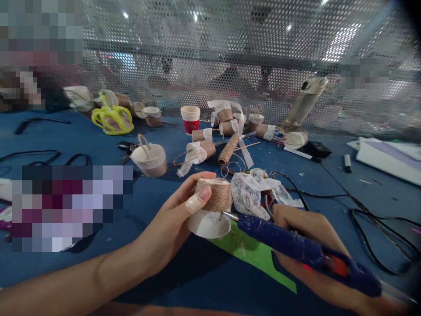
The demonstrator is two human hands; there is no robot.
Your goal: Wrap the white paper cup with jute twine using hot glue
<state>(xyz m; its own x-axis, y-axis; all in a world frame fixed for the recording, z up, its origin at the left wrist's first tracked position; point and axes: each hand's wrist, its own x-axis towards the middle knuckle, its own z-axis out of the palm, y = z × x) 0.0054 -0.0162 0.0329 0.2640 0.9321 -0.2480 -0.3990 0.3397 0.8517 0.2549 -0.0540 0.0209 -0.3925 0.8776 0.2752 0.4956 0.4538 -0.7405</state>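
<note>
- Small white paper cup half-wrapped in brown jute twine [212,206] is gripped by left hand [171,228].
- Blue glue gun [296,245], clenched in right hand [309,245], is best kept nozzle-steady at cup's 5 o'clock, clear of thumb.

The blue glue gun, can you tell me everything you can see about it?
The glue gun is dark blue plastic with a thin metal nozzle and an orange-red trigger part near the grip. It lies almost level, nozzle pointing left. The right hand is wrapped around its body from behind. The nozzle tip touches, or nearly touches, the twine-wrapped paper cup that the left hand holds tilted above the green paper. White speckles dot its barrel. Its rear end runs blurred toward the lower right corner.
</note>
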